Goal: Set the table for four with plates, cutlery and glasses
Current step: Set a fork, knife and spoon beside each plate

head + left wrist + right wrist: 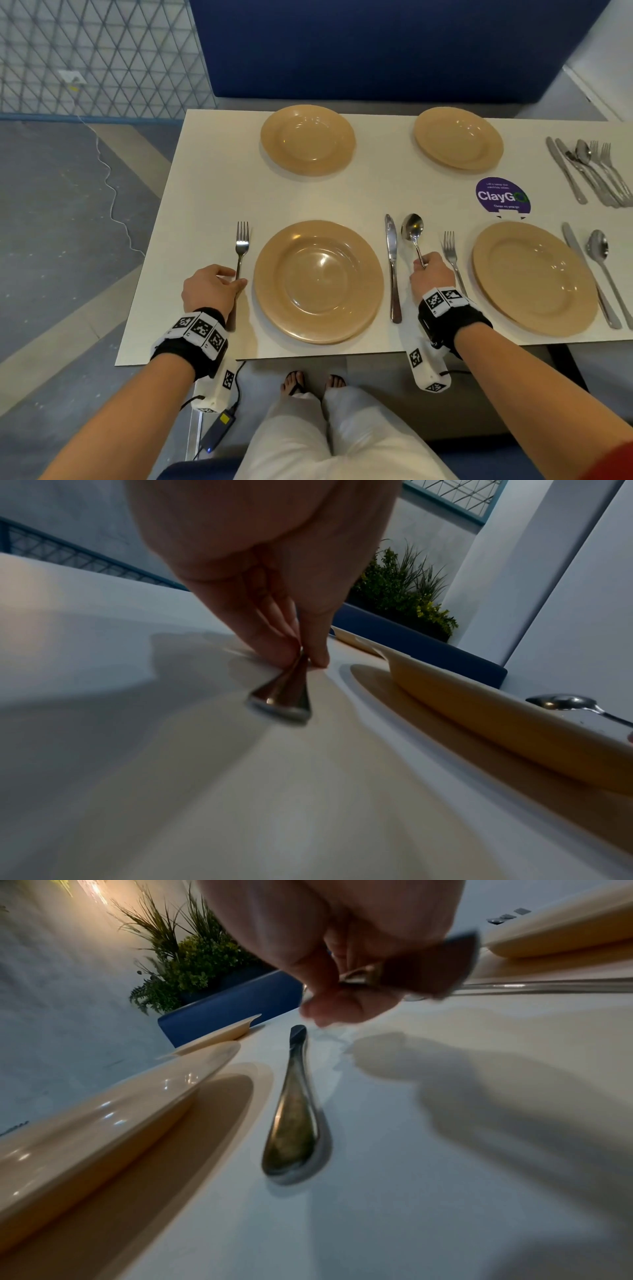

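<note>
I had the left hand pinching the fork left of the near plate and the right hand gripping the spoon beside the knife — best lowered flat, parallel to the knife, then released gently.

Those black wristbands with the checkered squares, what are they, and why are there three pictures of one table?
No machine here: a person wears cameras on the head and both wrists. The head view looks down on the table with four tan plates. The other two look along each hand, from just above the tabletop. The left hand pinches a fork by its handle; the right hand holds a spoon beside a knife. Spare cutlery lies at the far right. No glasses are visible.
</note>
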`<state>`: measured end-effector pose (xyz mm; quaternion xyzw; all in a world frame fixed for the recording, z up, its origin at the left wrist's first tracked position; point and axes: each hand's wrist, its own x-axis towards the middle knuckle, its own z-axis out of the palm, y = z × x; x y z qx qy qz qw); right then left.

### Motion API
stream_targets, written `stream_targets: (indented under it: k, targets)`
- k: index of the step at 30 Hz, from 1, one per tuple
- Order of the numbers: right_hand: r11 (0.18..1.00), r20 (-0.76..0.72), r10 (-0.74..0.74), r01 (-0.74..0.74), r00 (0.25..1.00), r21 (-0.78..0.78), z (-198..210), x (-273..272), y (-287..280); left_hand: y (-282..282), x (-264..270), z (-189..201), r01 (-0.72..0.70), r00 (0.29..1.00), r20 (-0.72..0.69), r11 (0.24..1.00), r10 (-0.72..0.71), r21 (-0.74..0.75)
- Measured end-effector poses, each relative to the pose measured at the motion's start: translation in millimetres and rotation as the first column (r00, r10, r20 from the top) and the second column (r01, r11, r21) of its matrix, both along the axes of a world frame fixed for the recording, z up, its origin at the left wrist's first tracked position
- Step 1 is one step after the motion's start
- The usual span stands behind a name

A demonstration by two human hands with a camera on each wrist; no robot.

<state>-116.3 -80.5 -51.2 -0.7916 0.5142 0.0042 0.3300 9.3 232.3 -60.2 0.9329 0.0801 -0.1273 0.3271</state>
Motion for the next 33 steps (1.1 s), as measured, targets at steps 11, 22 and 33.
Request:
stream_targets:
  k: [11, 22, 33]
  targets:
    - [0.996, -0.175, 0.084, -0.089, 0.981, -0.019, -2, 2, -1, 0, 1, 2, 0.02, 1.0, 0.001, 1.0, -0.021, 0.012]
    - [0.975, -0.215, 0.159, -0.187, 0.964, -0.12, 4, -5, -5, 1, 3, -1, 0.026, 1.0, -0.005, 1.0, -0.026, 0.006]
    - [0.949, -0.257, 0.287, -0.311, 0.923, -0.055, 11, 19, 16, 2, 4, 0, 0.012, 1.0, -0.016, 1.0, -0.013, -0.014]
